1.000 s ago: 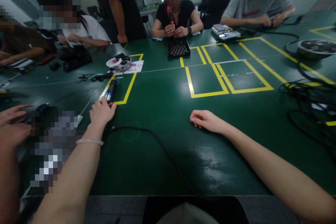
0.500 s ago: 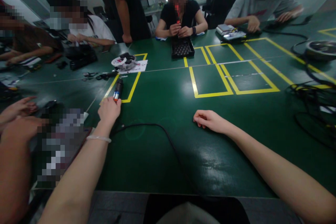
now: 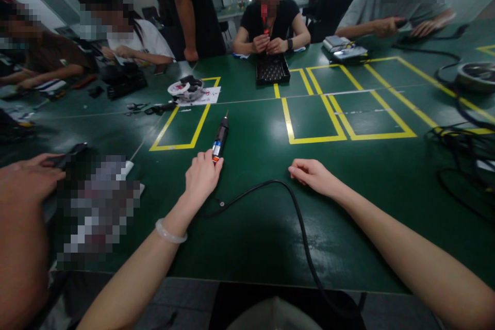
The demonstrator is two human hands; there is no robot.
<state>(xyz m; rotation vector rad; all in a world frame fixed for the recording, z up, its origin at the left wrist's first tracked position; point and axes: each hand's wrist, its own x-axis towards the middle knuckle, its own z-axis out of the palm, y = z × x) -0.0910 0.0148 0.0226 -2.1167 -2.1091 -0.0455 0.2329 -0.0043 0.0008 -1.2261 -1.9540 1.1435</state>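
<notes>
Dragged rightward off the yellow tape box, black pen-shaped electric screwdriver (image 3: 220,137) now at twelve o'clock of left hand (image 3: 201,178), fingers pinching its rear end, right hand (image 3: 312,175) loosely curled, empty, resting on green worktop (image 3: 251,206), black cable (image 3: 294,216) between them.

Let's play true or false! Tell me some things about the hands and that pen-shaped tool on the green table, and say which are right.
1. The left hand holds the near end of the electric screwdriver. True.
2. The right hand holds the screwdriver too. False: it rests loosely curled on the green table, holding nothing.
3. A black cable runs from the screwdriver toward the person. True.
4. The screwdriver lies inside a yellow tape box. False: it lies just outside, right of it.
</notes>
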